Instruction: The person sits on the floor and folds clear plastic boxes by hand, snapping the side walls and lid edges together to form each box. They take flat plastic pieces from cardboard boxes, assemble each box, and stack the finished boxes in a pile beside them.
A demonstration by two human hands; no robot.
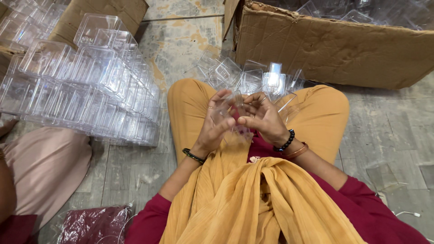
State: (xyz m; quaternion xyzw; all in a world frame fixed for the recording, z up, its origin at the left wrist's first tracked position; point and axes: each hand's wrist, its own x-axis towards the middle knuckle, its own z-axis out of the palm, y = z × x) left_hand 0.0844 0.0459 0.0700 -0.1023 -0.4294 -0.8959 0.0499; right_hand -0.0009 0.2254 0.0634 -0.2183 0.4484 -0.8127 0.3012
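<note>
I sit cross-legged on the floor in mustard trousers, and both hands meet over my lap. My left hand (214,124) and my right hand (262,118) together grip a small clear plastic box (236,110), fingers curled round its sides and thumbs pressing on it. A loose pile of clear plastic box parts (253,79) lies on the floor just beyond my knees. A dark bangle is on my left wrist; a black bead bracelet and a copper bangle are on my right wrist.
Rows of stacked clear boxes (81,90) fill the floor at the left. A large cardboard carton (334,49) holding more clear boxes stands at the upper right, another carton (90,13) at the upper left. Another person's pink-clothed knee (40,162) is at the lower left.
</note>
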